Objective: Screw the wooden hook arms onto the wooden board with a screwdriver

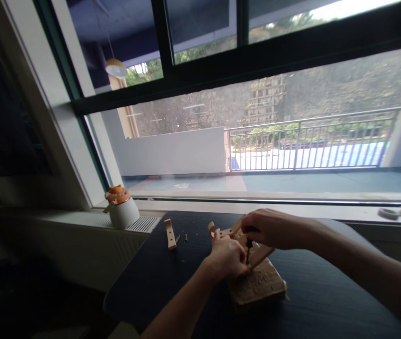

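Observation:
My left hand (228, 256) is closed around a light wooden piece (226, 231) that rests on a wooden board (262, 285) strewn with shavings. Over the same piece my right hand (271, 228) grips a dark-handled screwdriver (248, 248) held upright, its tip pointing down at the wood beside my left fingers. A separate small wooden piece (170, 234) lies to the left on the dark table (172, 282), with a few small screws (182, 238) next to it.
A white pot with an orange lid (120, 207) stands on the window ledge at the left. A roll of tape (389, 213) lies on the sill at the far right. The large window (257, 117) runs behind the table.

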Demonstrator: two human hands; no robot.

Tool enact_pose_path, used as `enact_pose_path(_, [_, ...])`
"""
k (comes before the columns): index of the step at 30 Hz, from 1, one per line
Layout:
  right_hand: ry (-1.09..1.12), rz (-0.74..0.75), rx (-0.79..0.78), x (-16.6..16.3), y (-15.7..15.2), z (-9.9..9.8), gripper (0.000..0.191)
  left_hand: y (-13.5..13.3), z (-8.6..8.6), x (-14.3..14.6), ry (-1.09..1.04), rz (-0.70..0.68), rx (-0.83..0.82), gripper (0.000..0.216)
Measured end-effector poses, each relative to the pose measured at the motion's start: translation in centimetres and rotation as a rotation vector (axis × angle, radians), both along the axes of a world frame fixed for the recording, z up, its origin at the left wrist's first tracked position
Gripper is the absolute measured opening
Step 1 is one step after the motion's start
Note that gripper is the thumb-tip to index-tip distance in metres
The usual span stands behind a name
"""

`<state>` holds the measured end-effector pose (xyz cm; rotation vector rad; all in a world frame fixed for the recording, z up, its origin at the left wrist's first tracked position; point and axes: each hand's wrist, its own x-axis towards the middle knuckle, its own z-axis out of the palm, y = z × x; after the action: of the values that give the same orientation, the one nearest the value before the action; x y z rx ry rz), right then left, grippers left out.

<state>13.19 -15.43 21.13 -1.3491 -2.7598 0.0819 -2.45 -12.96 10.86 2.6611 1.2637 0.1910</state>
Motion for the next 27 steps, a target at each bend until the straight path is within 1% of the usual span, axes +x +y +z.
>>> enact_pose_path(9, [0.032, -0.018, 0.035, 0.1, 0.5, -0.6, 0.018, -0.1, 0.1, -0.1, -0.011, 0.006, -0.001, 0.015])
enact_pose_path(14, [0.029, -0.028, 0.043, -0.3, 0.3, -0.2, 0.018, -0.3, 0.3, 0.0, -0.010, 0.014, -0.004, 0.016])
enact_pose_path(20, [0.058, 0.007, -0.007, 0.1, 0.1, 0.6, 0.022, -0.2, 0.4, 0.1, 0.007, 0.004, -0.016, 0.017])
enact_pose_path(27, [0.081, 0.001, -0.014, -0.2, 0.5, 0.5, 0.020, -0.1, 0.4, 0.0, 0.017, 0.002, -0.010, 0.018])
